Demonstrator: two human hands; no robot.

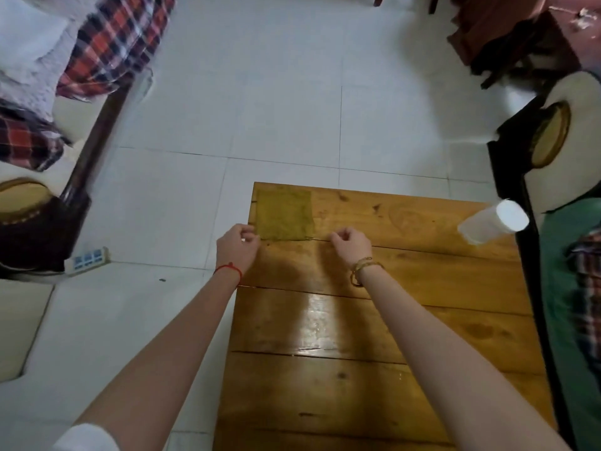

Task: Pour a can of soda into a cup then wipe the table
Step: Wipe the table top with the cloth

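Head view, looking down on a wooden plank table. Olive-green cloth lies flat and squared at the table's far left corner, its near edge along a plank seam. Left hand, red string at the wrist, sits at the cloth's near left corner, fingers curled in; whether the fingertips pinch the corner or only hover at it cannot be told, the contact is hidden by the knuckles. Right hand, beaded bracelet at the wrist, is just beside the cloth's near right corner, fingers loosely curled, nothing visibly held; it appears apart from the fabric, though the gap is small and blurred. White plastic cup stands near the far right edge of the table, well apart from the cloth; contents not readable from this angle. No soda can in view. Judgement: with the cup set aside and both hands at the cloth, the pour looks finished and the wipe step is in hand, either at its start (cloth laid out, about to be taken up) or at its end (cloth smoothed flat and put away). A glossy patch on the near planks may be glare or wet, cannot tell. If wiping remains, next move calls for a firm hold on the cloth and sweeping toward the near planks, keeping clear of the cup
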